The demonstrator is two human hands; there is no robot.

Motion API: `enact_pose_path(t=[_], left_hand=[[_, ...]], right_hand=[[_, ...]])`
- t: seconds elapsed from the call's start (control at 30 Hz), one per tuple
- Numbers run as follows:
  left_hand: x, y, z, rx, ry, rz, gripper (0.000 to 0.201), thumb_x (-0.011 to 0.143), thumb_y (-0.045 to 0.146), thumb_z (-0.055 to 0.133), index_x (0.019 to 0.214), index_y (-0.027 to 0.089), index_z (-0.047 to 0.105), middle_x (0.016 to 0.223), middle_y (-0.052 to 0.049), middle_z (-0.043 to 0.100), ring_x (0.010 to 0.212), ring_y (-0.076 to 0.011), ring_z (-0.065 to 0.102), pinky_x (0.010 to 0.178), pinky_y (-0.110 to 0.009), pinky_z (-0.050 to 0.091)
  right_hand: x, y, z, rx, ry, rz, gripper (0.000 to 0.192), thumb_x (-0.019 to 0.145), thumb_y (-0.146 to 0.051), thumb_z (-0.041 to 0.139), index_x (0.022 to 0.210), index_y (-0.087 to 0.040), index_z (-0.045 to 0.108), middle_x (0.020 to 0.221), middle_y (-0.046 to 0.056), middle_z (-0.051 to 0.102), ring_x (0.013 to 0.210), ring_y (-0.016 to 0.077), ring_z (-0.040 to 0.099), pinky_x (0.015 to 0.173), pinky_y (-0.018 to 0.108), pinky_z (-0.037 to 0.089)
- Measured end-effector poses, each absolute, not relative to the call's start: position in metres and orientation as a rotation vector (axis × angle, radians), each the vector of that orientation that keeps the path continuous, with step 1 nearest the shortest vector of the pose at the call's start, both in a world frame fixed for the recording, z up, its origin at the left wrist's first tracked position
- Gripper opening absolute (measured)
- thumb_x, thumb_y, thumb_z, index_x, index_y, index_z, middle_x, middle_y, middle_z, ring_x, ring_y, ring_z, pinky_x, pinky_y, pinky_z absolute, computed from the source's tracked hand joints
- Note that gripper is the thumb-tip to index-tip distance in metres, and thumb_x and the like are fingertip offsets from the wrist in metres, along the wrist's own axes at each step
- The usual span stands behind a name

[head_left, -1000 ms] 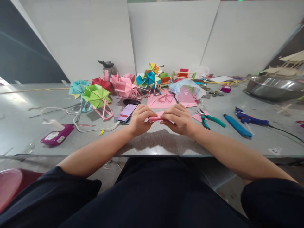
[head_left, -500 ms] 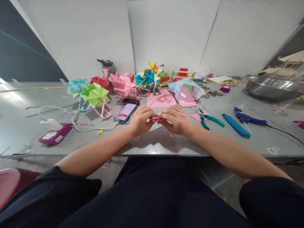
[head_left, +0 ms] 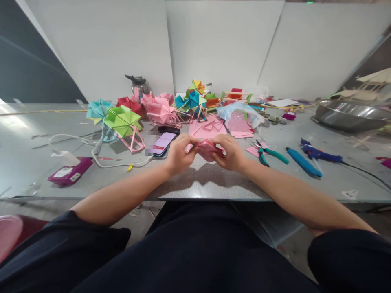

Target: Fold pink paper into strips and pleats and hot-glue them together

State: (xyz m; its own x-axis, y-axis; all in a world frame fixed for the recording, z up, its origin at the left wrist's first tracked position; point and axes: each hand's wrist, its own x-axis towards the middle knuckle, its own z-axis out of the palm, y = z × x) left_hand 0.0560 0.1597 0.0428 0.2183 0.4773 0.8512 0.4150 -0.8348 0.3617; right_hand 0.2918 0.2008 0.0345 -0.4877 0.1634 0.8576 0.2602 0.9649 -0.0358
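A folded pink paper piece (head_left: pixel 208 149) is held just above the grey bench (head_left: pixel 214 183) at the centre of the frame, gripped from both sides. The fingers of the left hand (head_left: pixel 179 154) are closed on its left edge, and the fingers of the right hand (head_left: pixel 231 152) are closed on its right edge, with the paper raised between them. Just left of the left hand a phone (head_left: pixel 163 143) is laid screen up, joined to a white cable (head_left: pixel 100 156). To the right of the right hand green-handled pliers (head_left: pixel 269 153) are seen, then a blue tube (head_left: pixel 303 161) and a blue glue gun (head_left: pixel 319 151). Behind the hands flat pink sheets (head_left: pixel 207 129) are spread, and folded paper wheels (head_left: pixel 124 121) in green, pink and blue are ranged toward the upper left
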Motion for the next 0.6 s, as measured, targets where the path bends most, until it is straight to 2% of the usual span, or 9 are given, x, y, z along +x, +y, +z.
enact_pose_path(t=[0.17, 0.27, 0.33, 0.5, 0.6], left_hand=[[0.059, 0.161, 0.045, 2.134, 0.921, 1.661, 0.026, 0.095, 0.045, 0.079, 0.091, 0.02, 0.073, 0.087, -0.004, 0.076, 0.082, -0.0197, 0.068, 0.082, -0.037, 0.055], [0.064, 0.163, 0.044, 1.843, 0.816, 1.556, 0.046, 0.085, 0.059, 0.088, 0.102, 0.019, 0.073, 0.094, -0.005, 0.077, 0.085, -0.019, 0.069, 0.083, -0.035, 0.056], [0.068, 0.165, 0.042, 1.698, 0.756, 1.454, 0.053, 0.078, 0.06, 0.093, 0.105, 0.018, 0.072, 0.096, -0.006, 0.077, 0.087, -0.0193, 0.07, 0.082, -0.034, 0.057], [0.072, 0.169, 0.036, 1.44, 0.886, 1.355, 0.029, 0.079, 0.042, 0.087, 0.084, 0.019, 0.07, 0.077, -0.003, 0.07, 0.067, -0.0157, 0.062, 0.065, -0.032, 0.053], [0.069, 0.169, 0.038, 1.185, 0.845, 1.272, 0.02, 0.077, 0.035, 0.082, 0.084, 0.02, 0.07, 0.077, -0.005, 0.074, 0.065, -0.0173, 0.064, 0.059, -0.031, 0.054]], right_hand=[[0.291, 0.199, 0.033, -0.548, -2.111, 0.252, 0.004, 0.094, -0.026, 0.068, 0.091, -0.023, 0.07, 0.078, 0.001, 0.068, 0.068, 0.017, 0.057, 0.065, 0.032, 0.047], [0.285, 0.198, 0.034, -0.658, -1.967, 0.449, 0.02, 0.094, -0.038, 0.073, 0.082, -0.022, 0.067, 0.075, 0.001, 0.068, 0.068, 0.0169, 0.056, 0.064, 0.031, 0.046], [0.281, 0.197, 0.036, -0.689, -1.92, 0.57, 0.033, 0.093, -0.051, 0.075, 0.081, -0.022, 0.067, 0.073, 0.001, 0.067, 0.066, 0.0161, 0.054, 0.062, 0.031, 0.046], [0.284, 0.2, 0.042, -0.766, -1.995, 0.819, 0.062, 0.09, -0.081, 0.071, 0.078, -0.02, 0.065, 0.067, 0.001, 0.065, 0.058, 0.0141, 0.053, 0.054, 0.029, 0.042], [0.3, 0.207, 0.053, -0.787, -2.02, 0.661, 0.068, 0.095, -0.085, 0.061, 0.074, -0.02, 0.064, 0.064, 0.002, 0.064, 0.059, 0.0153, 0.055, 0.057, 0.031, 0.043]])
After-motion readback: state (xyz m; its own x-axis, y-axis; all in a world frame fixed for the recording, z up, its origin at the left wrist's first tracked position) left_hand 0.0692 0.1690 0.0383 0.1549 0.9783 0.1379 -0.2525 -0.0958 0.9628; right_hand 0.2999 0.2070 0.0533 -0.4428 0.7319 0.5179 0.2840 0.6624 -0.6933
